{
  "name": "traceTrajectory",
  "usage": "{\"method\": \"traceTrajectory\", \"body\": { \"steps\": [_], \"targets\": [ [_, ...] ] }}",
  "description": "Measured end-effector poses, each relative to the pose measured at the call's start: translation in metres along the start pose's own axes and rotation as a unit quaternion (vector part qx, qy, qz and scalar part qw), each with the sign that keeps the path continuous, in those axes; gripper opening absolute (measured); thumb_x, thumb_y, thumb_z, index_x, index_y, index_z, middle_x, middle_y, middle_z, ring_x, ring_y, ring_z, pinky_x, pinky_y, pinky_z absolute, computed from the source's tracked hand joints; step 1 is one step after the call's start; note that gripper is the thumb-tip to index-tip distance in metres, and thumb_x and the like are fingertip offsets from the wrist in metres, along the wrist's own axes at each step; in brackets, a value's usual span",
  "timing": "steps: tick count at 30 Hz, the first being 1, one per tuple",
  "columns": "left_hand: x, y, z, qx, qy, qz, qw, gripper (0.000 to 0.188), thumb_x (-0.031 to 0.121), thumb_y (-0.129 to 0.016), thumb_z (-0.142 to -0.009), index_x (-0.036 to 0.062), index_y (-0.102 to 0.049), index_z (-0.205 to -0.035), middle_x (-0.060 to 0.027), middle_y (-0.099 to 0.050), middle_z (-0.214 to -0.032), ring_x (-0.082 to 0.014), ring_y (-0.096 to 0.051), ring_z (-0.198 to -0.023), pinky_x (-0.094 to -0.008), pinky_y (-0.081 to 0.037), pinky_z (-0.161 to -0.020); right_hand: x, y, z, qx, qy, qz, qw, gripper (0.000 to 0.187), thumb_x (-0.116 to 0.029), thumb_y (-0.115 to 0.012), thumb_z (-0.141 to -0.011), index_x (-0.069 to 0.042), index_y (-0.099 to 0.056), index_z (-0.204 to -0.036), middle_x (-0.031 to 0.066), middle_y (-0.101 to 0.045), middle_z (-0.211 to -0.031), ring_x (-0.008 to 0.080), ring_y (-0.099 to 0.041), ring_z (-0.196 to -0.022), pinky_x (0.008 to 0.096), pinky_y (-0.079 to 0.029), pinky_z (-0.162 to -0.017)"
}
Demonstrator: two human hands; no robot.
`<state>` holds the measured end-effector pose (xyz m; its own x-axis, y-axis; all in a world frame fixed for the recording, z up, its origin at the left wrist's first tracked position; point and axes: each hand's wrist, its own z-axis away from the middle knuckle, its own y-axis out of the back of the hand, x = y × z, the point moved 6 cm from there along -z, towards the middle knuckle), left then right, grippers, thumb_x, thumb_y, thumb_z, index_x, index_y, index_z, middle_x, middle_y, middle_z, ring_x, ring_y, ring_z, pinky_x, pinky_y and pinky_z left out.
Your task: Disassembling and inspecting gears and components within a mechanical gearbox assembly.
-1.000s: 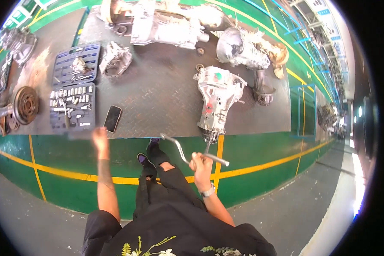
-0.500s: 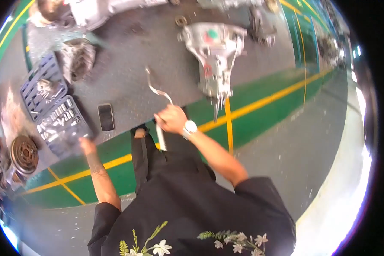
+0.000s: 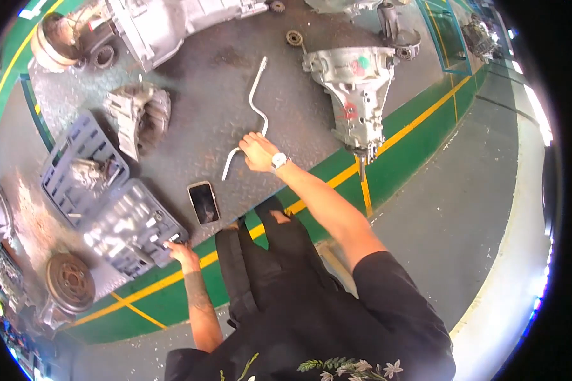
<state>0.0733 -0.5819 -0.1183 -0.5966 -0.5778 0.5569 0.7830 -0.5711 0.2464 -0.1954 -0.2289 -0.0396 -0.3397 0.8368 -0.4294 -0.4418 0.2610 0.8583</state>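
My right hand [image 3: 259,152] is closed around the middle of a speed brace [image 3: 258,101], a bent silver crank rod. The brace is over the near part of the metal-topped table; its far end points away from me, its other end towards me. My left hand [image 3: 184,256] is at the near right corner of an open grey-blue socket case [image 3: 162,213], fingers reaching to its edge and apart. Silver sockets [image 3: 98,240] fill the case, partly washed out by glare. A metal part [image 3: 88,171] rests in the lid.
A dark-screened phone [image 3: 204,203] lies between the case and the brace. Around them stand a gearbox housing [image 3: 356,89] at right, an open casting [image 3: 140,117] beyond the case, a large transmission [image 3: 165,28] at the back and a rusty disc [image 3: 70,282] at left.
My right hand has carried the brace forward from the table's edge to over the tabletop. My left hand has shifted along the socket case to its near right corner. The view has shifted.
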Motion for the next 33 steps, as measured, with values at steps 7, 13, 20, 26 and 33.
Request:
{"method": "traceTrajectory", "body": {
  "steps": [7, 13, 20, 26, 33],
  "targets": [
    [0.016, 0.001, 0.015, -0.024, -0.005, -0.031, 0.999, 0.081, 0.063, -0.045, -0.087, 0.0031, -0.028, -0.138, -0.0141, -0.034, -0.142, -0.0302, -0.039, -0.126, -0.0515, -0.037, -0.099, 0.158, 0.150, -0.154, 0.364, -0.246, 0.058, 0.897, 0.034, -0.012, -0.054, -0.075, 0.005, -0.049, -0.104, 0.0253, -0.051, -0.102, 0.0400, -0.052, -0.093, 0.0454, -0.047, -0.081],
    [0.030, 0.047, -0.012, -0.080, 0.058, -0.066, 0.993, 0.074, 0.064, -0.040, -0.088, 0.0117, -0.031, -0.140, -0.0099, -0.039, -0.139, -0.0260, -0.038, -0.125, -0.0442, -0.030, -0.102, 0.255, 0.160, -0.247, 0.342, -0.446, -0.247, 0.789, 0.033, -0.030, -0.054, -0.085, -0.006, -0.063, -0.106, 0.0136, -0.052, -0.124, 0.0324, -0.049, -0.115, 0.0452, -0.043, -0.093],
    [0.025, 0.032, 0.046, 0.012, 0.072, -0.209, 0.975, 0.077, 0.060, -0.038, -0.091, 0.0086, -0.012, -0.144, -0.0131, -0.037, -0.128, -0.0247, -0.045, -0.107, -0.0372, -0.039, -0.087, 0.236, 0.086, -0.133, 0.356, -0.399, -0.141, 0.833, 0.025, -0.004, -0.052, -0.080, 0.001, -0.055, -0.104, 0.0272, -0.045, -0.120, 0.0393, -0.044, -0.117, 0.0451, -0.052, -0.082],
    [0.056, -0.091, 0.168, -0.179, -0.226, -0.383, 0.877, 0.027, 0.031, -0.047, -0.094, 0.0079, -0.047, -0.109, -0.0048, -0.051, -0.096, -0.0173, -0.048, -0.085, -0.0315, -0.040, -0.074, 0.041, 0.057, 0.151, 0.427, -0.288, -0.620, 0.592, 0.031, -0.008, -0.063, -0.082, -0.003, -0.056, -0.112, 0.0175, -0.057, -0.106, 0.0306, -0.057, -0.099, 0.0382, -0.045, -0.087],
    [-0.106, -0.354, 0.370, -0.477, -0.580, -0.443, 0.490, 0.029, 0.005, -0.060, -0.086, -0.0057, -0.057, -0.113, -0.0121, -0.060, -0.091, -0.0192, -0.057, -0.085, -0.0297, -0.045, -0.079, 0.121, -0.029, 0.338, 0.570, -0.261, -0.737, 0.254, 0.035, -0.011, -0.059, -0.090, 0.000, -0.050, -0.122, 0.0070, -0.058, -0.101, 0.0149, -0.061, -0.087, 0.0282, -0.051, -0.082]
  ]
}}
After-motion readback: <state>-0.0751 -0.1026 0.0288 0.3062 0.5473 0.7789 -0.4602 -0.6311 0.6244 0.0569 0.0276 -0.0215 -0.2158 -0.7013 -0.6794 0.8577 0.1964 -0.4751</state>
